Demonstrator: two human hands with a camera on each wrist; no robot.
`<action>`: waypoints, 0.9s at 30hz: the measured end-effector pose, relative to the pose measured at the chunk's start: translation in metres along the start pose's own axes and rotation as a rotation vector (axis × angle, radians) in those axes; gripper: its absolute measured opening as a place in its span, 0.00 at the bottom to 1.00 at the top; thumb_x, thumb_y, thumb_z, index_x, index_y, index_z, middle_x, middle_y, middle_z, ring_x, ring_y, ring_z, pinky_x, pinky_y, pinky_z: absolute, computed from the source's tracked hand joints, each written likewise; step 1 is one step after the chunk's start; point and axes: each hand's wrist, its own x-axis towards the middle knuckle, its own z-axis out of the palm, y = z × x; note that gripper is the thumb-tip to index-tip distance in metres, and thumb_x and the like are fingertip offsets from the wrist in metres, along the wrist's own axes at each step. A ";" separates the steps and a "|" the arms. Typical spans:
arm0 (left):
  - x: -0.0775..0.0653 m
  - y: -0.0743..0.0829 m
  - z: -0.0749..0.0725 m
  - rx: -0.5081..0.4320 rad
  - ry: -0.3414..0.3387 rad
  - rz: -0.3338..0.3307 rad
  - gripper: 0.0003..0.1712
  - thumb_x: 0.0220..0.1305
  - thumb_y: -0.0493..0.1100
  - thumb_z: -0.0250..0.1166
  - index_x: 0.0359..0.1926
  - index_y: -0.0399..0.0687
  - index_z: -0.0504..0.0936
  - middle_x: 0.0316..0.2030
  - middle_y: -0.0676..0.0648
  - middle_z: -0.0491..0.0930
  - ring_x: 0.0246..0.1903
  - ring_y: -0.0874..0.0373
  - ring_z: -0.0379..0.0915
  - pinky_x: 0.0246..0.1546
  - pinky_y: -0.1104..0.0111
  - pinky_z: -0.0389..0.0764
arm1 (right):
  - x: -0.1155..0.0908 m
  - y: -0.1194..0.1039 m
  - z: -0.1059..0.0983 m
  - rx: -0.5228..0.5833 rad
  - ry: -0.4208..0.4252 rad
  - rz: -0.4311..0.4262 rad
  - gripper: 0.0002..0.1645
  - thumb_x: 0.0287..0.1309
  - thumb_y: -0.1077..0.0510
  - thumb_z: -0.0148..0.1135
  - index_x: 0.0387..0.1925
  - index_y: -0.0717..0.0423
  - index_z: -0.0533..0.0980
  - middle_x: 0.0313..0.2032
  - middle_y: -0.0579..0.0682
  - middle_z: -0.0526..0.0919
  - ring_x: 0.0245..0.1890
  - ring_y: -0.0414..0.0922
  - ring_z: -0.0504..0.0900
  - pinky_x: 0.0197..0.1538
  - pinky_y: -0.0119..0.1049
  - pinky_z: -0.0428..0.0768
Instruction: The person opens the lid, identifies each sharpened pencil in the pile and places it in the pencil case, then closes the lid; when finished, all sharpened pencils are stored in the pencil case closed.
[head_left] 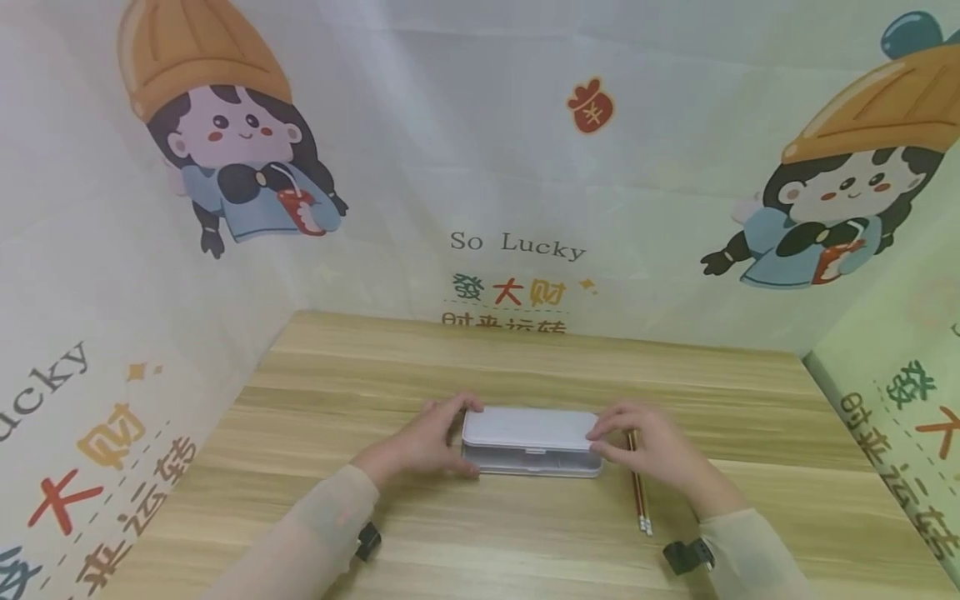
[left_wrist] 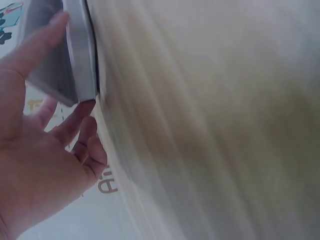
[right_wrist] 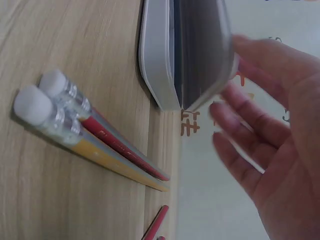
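Observation:
A white pencil case (head_left: 536,427) lies lengthwise on the wooden table, its lid partly raised along the front side. My left hand (head_left: 420,442) holds the case's left end, thumb at the front and fingers behind; in the left wrist view the thumb (left_wrist: 47,37) lies against the case. At the other end my right hand (head_left: 652,442) holds the lid's right corner between thumb and fingers. The right wrist view shows the tilted lid (right_wrist: 202,50) above the base (right_wrist: 156,50). Just right of the case lie a red pencil (right_wrist: 125,145) and a yellow pencil (right_wrist: 112,162), with white erasers.
Further red sticks (right_wrist: 157,220) show at the bottom of the right wrist view. A printed cloth (head_left: 390,183) stands behind the wooden table (head_left: 480,542) and along its left and right sides. Both wrists wear dark bands (head_left: 686,557).

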 end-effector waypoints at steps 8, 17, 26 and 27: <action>-0.003 -0.005 -0.010 -0.006 -0.058 -0.001 0.42 0.52 0.58 0.80 0.67 0.61 0.73 0.70 0.50 0.72 0.66 0.48 0.62 0.73 0.45 0.63 | 0.002 0.003 0.007 0.003 -0.115 0.066 0.28 0.53 0.48 0.79 0.55 0.52 0.85 0.64 0.63 0.80 0.64 0.66 0.77 0.66 0.65 0.75; -0.005 -0.006 -0.009 -0.020 -0.048 -0.002 0.40 0.52 0.54 0.80 0.65 0.60 0.75 0.71 0.48 0.72 0.66 0.48 0.60 0.75 0.46 0.62 | 0.005 0.002 0.012 -0.018 -0.167 0.155 0.37 0.49 0.45 0.81 0.60 0.54 0.82 0.65 0.59 0.79 0.67 0.65 0.75 0.69 0.64 0.72; -0.007 -0.005 -0.009 -0.010 -0.046 0.001 0.38 0.52 0.50 0.80 0.64 0.59 0.75 0.71 0.48 0.72 0.67 0.48 0.61 0.75 0.48 0.62 | 0.005 0.000 0.014 -0.009 -0.159 0.169 0.36 0.46 0.45 0.83 0.57 0.54 0.83 0.64 0.60 0.79 0.67 0.65 0.74 0.70 0.64 0.72; -0.007 -0.005 -0.009 -0.003 -0.046 0.005 0.38 0.52 0.49 0.80 0.64 0.58 0.75 0.71 0.48 0.72 0.67 0.48 0.61 0.75 0.48 0.62 | 0.004 -0.001 0.014 -0.011 -0.159 0.172 0.36 0.46 0.45 0.83 0.57 0.54 0.83 0.64 0.59 0.79 0.67 0.65 0.74 0.70 0.64 0.71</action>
